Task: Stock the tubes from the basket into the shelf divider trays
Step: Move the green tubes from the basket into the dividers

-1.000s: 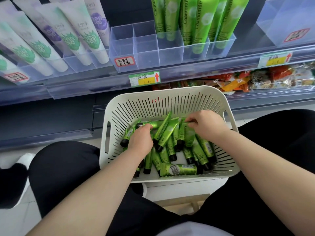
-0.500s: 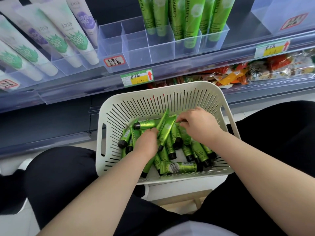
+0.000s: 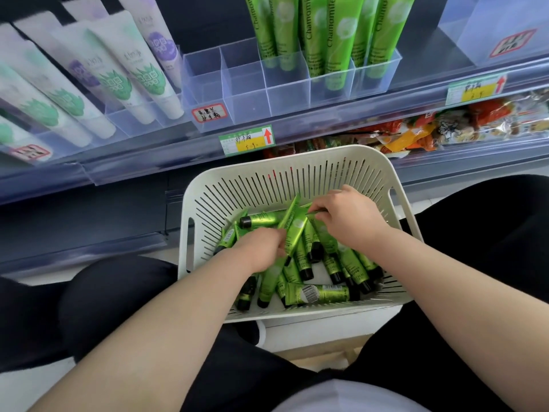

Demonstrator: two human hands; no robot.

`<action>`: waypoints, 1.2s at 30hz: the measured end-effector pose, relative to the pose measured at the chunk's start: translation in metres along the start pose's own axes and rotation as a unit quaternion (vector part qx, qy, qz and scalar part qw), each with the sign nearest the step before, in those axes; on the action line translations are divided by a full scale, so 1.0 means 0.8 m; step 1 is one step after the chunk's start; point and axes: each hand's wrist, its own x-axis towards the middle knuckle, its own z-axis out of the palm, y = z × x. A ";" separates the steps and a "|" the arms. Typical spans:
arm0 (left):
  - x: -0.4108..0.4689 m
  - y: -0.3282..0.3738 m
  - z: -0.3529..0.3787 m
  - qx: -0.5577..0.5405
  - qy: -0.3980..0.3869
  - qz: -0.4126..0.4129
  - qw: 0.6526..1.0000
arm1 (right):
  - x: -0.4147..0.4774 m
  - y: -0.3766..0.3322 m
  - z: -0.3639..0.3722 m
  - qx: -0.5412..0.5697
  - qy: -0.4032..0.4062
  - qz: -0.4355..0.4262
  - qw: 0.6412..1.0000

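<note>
left hand [image 3: 261, 246] fingertips hidden under basket tubes [image 3: 316, 294]; shelf chamomile tubes [image 3: 326, 40] cropped at top.

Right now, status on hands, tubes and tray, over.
Left hand and right hand both in basket, gripping tubes. None lifted yet. Tray unobstructed; tall tubes fill its right slots.

White cream tubes with green and purple prints [image 3: 118, 84] at ten o'clock, red-bordered handwritten label [image 3: 209, 113] at eleven, price tag with red arrow [image 3: 247, 141] at twelve, snack packets [image 3: 416, 135] at two, black trousers [image 3: 98, 295] at eight
</note>
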 end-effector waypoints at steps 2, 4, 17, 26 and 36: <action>-0.009 0.003 -0.005 -0.032 0.050 -0.009 0.998 | -0.001 -0.002 -0.004 -0.007 0.001 -0.002 1.000; -0.019 0.006 -0.013 -0.051 0.122 -0.018 0.991 | -0.001 -0.004 -0.012 -0.010 0.009 -0.006 1.000; -0.069 0.037 -0.162 -0.288 0.451 0.008 0.845 | 0.014 -0.036 -0.151 0.010 0.176 -0.016 0.984; -0.091 0.070 -0.291 -0.278 0.630 0.053 0.723 | 0.036 -0.060 -0.232 0.022 0.236 -0.038 0.971; -0.024 0.078 -0.348 -0.071 0.549 0.013 0.832 | 0.063 -0.036 -0.242 0.016 0.231 -0.059 0.971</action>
